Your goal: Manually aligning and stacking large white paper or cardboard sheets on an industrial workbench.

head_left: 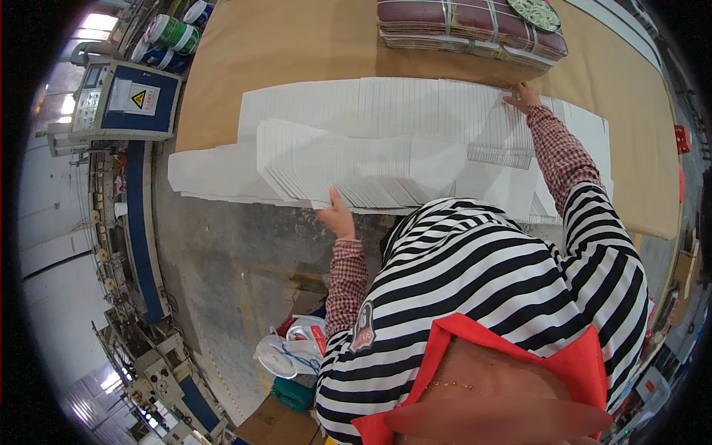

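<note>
White flat sheets, thin like card or paper, overlap in fanned rows across the table's near part. The front fan lies on top of a longer back row. At the front fan's near edge is my left hand, its thumb on top and its other fingers mostly hidden; it appears to pinch the edge of the sheets. My right hand reaches to the far edge of the back row, on the right. Its fingers are spread and touch the sheets there.
A brown-covered table carries the sheets. Strapped dark-red bundles stand at its far side, with a green patterned round item on top. A blue-and-white machine cabinet and buckets are at left. White bags lie by my left elbow.
</note>
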Demonstrator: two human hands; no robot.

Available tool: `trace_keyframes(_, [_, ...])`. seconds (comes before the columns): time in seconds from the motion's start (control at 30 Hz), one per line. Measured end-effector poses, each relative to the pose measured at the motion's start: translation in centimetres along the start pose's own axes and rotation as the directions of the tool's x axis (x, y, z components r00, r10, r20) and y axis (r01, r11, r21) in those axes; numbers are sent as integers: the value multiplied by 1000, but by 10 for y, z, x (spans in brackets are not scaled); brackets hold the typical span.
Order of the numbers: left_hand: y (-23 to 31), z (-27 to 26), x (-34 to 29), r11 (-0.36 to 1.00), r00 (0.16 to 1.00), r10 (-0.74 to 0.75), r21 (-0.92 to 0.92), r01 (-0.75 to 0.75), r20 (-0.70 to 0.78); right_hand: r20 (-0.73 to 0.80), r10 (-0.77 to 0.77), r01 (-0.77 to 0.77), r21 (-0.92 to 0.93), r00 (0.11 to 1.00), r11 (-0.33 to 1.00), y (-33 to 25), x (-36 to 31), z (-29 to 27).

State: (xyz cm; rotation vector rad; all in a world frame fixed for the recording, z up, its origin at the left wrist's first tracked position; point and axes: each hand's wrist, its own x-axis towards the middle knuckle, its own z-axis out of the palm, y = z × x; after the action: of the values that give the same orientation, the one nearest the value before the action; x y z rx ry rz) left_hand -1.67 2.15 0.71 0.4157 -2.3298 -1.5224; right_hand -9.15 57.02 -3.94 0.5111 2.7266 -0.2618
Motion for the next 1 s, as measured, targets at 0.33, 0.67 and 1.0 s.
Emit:
trace_keyframes(0.33, [-54, -18, 15, 777, 864, -504, -428, 462, 19, -131, -94, 111, 129, 987, 985, -6, -3, 1])
trace_keyframes(0.67, [-32, -20, 29, 365, 711, -564, -645, 671, 420, -149, -38, 40, 12, 988, 999, -7, -3, -2])
trace_keyframes(1.0, [-28, -3, -4, 888, 883, -457, 6, 460, -103, -114, 1, 3, 38, 993, 999, -13, -12, -7])
